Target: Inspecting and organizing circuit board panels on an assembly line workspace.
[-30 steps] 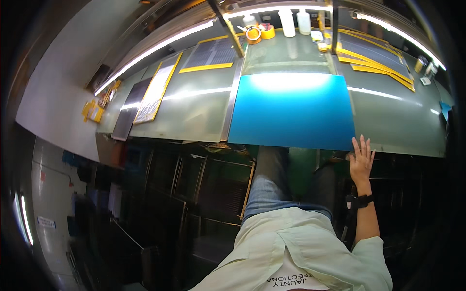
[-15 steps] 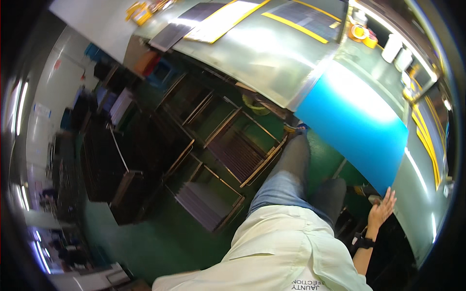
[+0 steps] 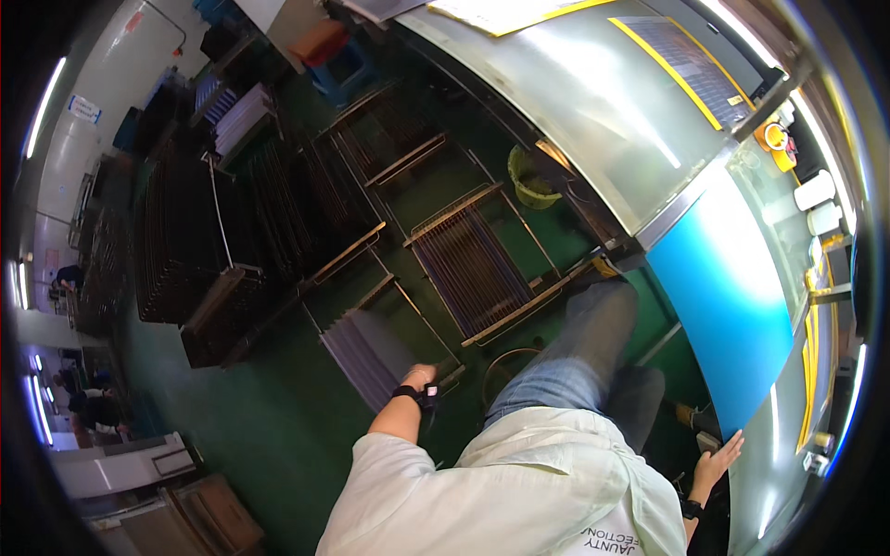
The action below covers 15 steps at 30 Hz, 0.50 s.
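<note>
A glossy blue sheet (image 3: pixel 718 306) lies on the glass-topped table at the right. At its near corner is my right hand (image 3: pixel 719 461), fingers stretched out and close together along the table edge; whether it touches the sheet I cannot tell. My left hand (image 3: pixel 422 376), with a black band on the wrist, reaches out to the left over a low rack of thin greyish-purple sheets (image 3: pixel 357 357). Its fingers point down and are hidden, so I cannot see whether they hold a sheet.
Another rack of dark sheets (image 3: pixel 473 269) stands on the green floor beside my legs. Farther left are large stacked dark racks (image 3: pixel 190 241). A yellow-green basket (image 3: pixel 531 178) sits under the metal table (image 3: pixel 556 83). Tape rolls (image 3: pixel 775 144) and white containers (image 3: pixel 816 190) line the far right.
My left arm has come into view, reaching over the rack of greyish-purple sheets. The view has turned, shifting the table to the right. My right hand stays by the blue sheet's corner.
</note>
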Tool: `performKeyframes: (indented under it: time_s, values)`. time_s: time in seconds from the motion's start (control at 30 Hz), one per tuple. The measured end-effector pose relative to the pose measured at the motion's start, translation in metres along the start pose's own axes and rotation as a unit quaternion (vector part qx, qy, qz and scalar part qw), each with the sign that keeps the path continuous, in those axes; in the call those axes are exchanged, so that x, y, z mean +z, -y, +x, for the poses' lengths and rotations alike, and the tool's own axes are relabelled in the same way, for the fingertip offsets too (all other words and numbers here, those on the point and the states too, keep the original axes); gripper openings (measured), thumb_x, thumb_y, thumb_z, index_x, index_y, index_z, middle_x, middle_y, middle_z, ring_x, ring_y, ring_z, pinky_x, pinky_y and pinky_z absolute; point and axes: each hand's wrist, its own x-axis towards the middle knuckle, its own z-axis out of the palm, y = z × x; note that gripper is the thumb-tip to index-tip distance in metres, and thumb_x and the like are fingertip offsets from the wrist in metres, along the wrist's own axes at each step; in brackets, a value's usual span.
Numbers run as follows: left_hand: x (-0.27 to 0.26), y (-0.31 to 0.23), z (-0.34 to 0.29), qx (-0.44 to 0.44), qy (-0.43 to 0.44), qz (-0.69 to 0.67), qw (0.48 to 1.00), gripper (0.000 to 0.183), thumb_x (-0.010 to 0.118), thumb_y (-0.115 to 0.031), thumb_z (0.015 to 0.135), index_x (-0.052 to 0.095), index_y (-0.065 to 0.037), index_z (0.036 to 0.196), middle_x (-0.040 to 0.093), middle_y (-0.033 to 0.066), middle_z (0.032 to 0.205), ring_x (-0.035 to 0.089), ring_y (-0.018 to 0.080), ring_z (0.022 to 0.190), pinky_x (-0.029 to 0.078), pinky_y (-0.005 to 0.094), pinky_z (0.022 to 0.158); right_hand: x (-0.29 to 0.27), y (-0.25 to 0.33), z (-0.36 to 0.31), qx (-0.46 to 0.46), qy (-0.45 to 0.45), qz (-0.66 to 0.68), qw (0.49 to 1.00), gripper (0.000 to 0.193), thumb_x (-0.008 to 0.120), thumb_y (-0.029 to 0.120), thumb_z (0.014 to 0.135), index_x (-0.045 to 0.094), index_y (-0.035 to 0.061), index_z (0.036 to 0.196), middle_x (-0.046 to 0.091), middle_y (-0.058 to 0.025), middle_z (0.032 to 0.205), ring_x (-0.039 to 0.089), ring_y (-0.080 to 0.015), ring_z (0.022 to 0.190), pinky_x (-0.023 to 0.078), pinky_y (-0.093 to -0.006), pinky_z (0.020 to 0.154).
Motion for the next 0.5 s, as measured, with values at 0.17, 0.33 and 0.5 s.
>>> performKeyframes:
  time_s: [0.17,0.33,0.5]
  values:
    - [0.039,-0.066,-0.011,0.109,-0.005,-0.226,0.968,0.038,0.054,-0.032,0.083,0.059,-0.007,0.110,0.056,0.0179,0.113,0.053,0.0315,0.106,0.040,0.0336,0.091,0.015,-0.019,0.008,0.022,0.037,-0.051,0.998,0.082,0.048,-0.001,0.065,0.013,0.0030,0.138,0.023,-0.0282,0.135,0.021,-0.0383,0.128,0.016,-0.0483,0.106]
    - [0.053,-0.055,-0.023,0.100,-0.028,-0.194,0.976,0.039,0.050,-0.035,0.083,0.060,-0.007,0.109,0.055,0.0156,0.115,0.051,0.0332,0.108,0.039,0.0363,0.092,0.030,-0.028,0.011,0.047,0.054,-0.098,0.993,0.083,0.048,-0.001,0.065,0.008,0.0017,0.138,0.023,-0.0279,0.135,0.020,-0.0378,0.129,0.016,-0.0481,0.106]
    - [0.078,0.030,-0.004,-0.071,-0.021,-0.114,0.991,0.034,0.042,-0.024,0.085,0.060,-0.004,0.105,0.056,0.0201,0.111,0.054,0.0327,0.104,0.044,0.0374,0.083,0.026,-0.017,0.015,0.060,0.057,-0.107,0.991,0.082,0.047,-0.002,0.064,0.011,-0.0008,0.137,0.024,-0.0228,0.137,0.020,-0.0346,0.130,0.017,-0.0473,0.106]
